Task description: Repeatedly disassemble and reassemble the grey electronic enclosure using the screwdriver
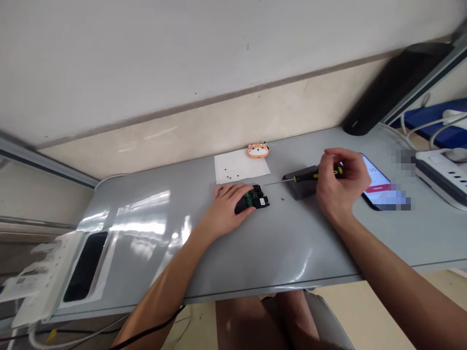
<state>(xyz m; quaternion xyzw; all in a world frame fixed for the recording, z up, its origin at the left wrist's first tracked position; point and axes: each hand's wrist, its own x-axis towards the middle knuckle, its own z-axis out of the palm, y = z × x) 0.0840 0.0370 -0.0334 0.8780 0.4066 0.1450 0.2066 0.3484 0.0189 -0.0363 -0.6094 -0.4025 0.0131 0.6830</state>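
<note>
My left hand point(230, 206) is closed over the left part of a small black electronic device point(260, 200), its green circuit board showing between the fingers. The device lies on the grey table. A black and yellow screwdriver point(306, 175) is gripped in my right hand point(343, 182), its thin shaft pointing left. The tip is close to the device's upper right corner; whether they touch I cannot tell. A tiny dark part point(282, 199) lies right of the device. Under the screwdriver is a dark grey flat piece point(301, 190). Several small screws point(229, 176) rest on white paper point(251, 166).
An orange animal-faced case point(258, 150) sits on the paper's upper right corner. One lit phone point(381, 187) lies beyond my right hand; a dark phone point(86, 266) lies at left beside a white power strip point(51, 277). Another power strip point(443, 170) and a black cylinder point(394, 90) stand at right.
</note>
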